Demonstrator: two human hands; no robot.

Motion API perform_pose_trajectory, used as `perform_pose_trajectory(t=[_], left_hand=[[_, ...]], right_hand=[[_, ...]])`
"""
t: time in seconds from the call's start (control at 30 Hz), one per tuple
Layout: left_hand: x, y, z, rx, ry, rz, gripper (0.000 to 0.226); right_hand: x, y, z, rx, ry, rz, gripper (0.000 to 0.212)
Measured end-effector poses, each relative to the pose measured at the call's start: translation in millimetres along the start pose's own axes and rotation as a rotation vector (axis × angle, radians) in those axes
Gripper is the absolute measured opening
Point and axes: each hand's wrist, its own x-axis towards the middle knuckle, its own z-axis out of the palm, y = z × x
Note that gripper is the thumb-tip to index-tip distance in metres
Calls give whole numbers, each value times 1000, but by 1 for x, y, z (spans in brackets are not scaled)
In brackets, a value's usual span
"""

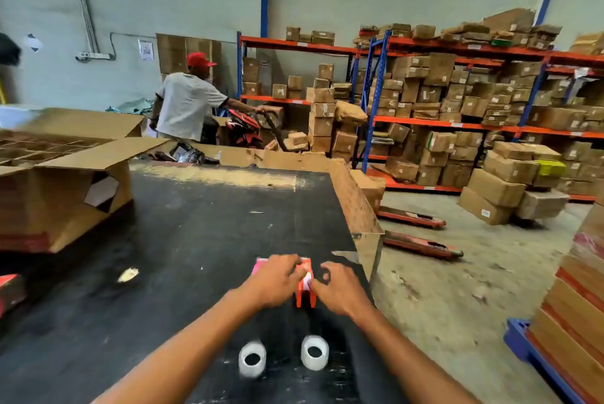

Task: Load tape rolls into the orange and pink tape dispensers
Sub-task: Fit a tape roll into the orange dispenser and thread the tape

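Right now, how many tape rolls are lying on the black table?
2. One tape roll lies near the table's front edge between the forearms; the other roll lies just right of it. Both hands are on the dispensers farther back and could hide another.

orange tape dispenser (306,296) near the right edge of the black table (196,240), partly covered. pink tape dispenser (260,264) just left of it, mostly hidden. Two white tape rolls (252,359) (314,352) lie apart toward the near edge, cores showing.

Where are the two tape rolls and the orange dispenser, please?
Left roll (252,359): head view, on its white rim.
Right roll (314,352): head view, on its white rim.
Orange dispenser (299,296): head view, on its near left leg.
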Motion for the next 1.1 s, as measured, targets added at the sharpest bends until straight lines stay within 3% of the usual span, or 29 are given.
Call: perform_pose_trajectory(t=[0.03,0.17,0.33,0.43,0.5,0.6,0.73,1.0,1.1], left_hand=[[4,0,11,-41,-40,-34,34],[11,2,33,-129,-100,-246,43],[18,7,49,-300,78,-397,47],[20,12,55,-586,158,-501,40],[21,11,56,-661,205,-493,30],[18,6,55,-540,235,-357,27],[7,13,47,-510,188,-203,31],[-2,18,10,-247,378,-280,33],[-8,19,5,-406,475,-363,32]], right_hand=[[0,7,7,55,-62,40,21],[3,27,38,63,-47,82,41],[6,31,35,231,122,43,38],[-1,33,33,291,160,-100,16],[-8,29,26,441,75,-125,20],[-11,22,17,682,-39,-107,43],[-5,9,14,866,12,-110,18],[9,-26,27,1010,59,-222,18],[10,-37,39,1019,121,-228,15]])
